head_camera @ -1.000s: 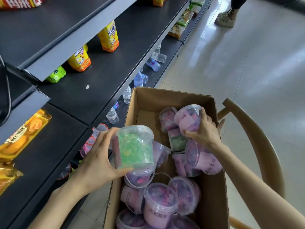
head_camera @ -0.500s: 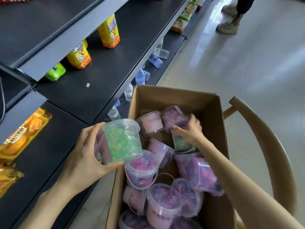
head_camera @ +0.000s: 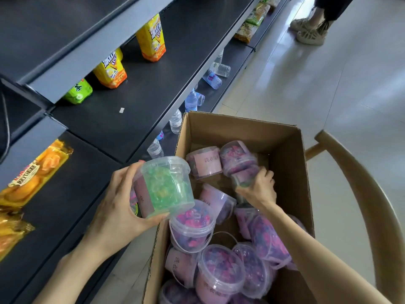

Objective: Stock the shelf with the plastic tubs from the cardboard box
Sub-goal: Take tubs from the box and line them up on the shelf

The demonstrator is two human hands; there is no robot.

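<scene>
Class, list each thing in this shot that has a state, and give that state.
cardboard box, open at the top
green tub, lidded, tilted, gripped by left hand
half-hidden tub, inside box, gripped by right hand
pink tubs, lidded, jumbled in box
juice cartons, upright on shelf

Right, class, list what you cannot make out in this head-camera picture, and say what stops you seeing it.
Head view throughout:
Half-hidden tub: the right hand grips it and covers most of it.
Label on the green tub, held by the left hand: turned aside, print too blurred to read.
Nearest pink tubs in the cardboard box: cut by the bottom edge.
Standing person: cut by the top edge, only legs and shoes show.
</scene>
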